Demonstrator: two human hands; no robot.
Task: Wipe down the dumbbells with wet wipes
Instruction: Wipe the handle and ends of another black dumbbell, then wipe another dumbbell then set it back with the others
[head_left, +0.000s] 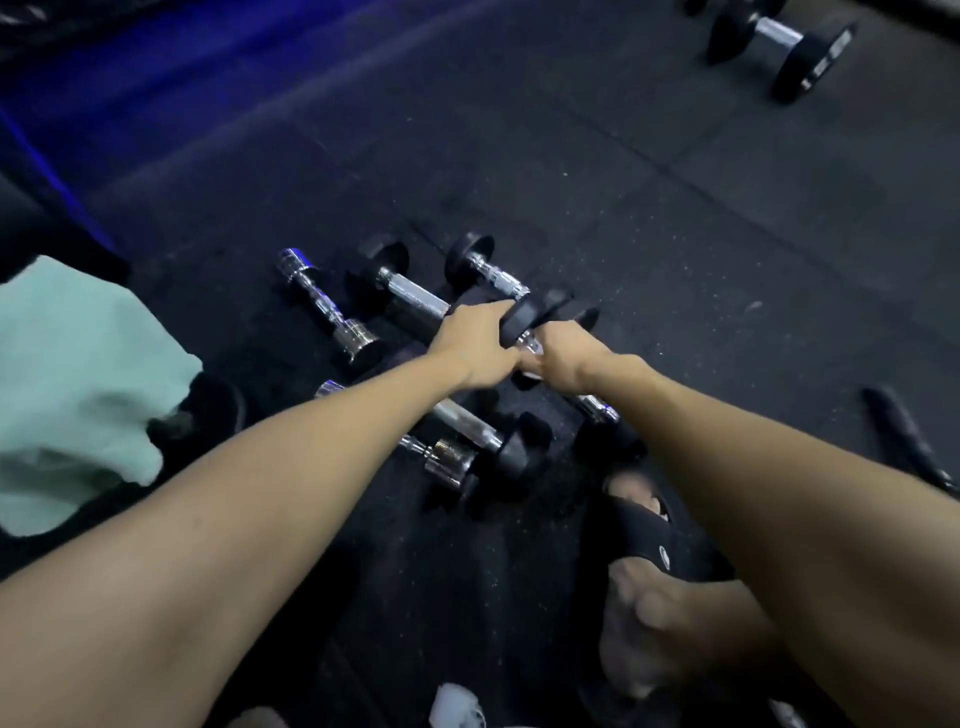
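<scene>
Both hands on one small black dumbbell (540, 317) above the floor (675, 208): left hand (478, 345) grips its end, right hand (563, 358) wraps the handle, prob. w/ a wipe.

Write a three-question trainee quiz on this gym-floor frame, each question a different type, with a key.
1. True or false: both the left hand and the right hand are on the black-headed dumbbell at centre.
2. Multiple choice: the large black dumbbell lying apart from the group is at the
A) top right
B) bottom left
C) left edge
3. Fill in: the dumbbell at the left of the group, on the floor, is all ____ metal.

Key: 1 true; 2 A; 3 chrome. Whether a wipe sits in either hand cannot be seen.
</scene>
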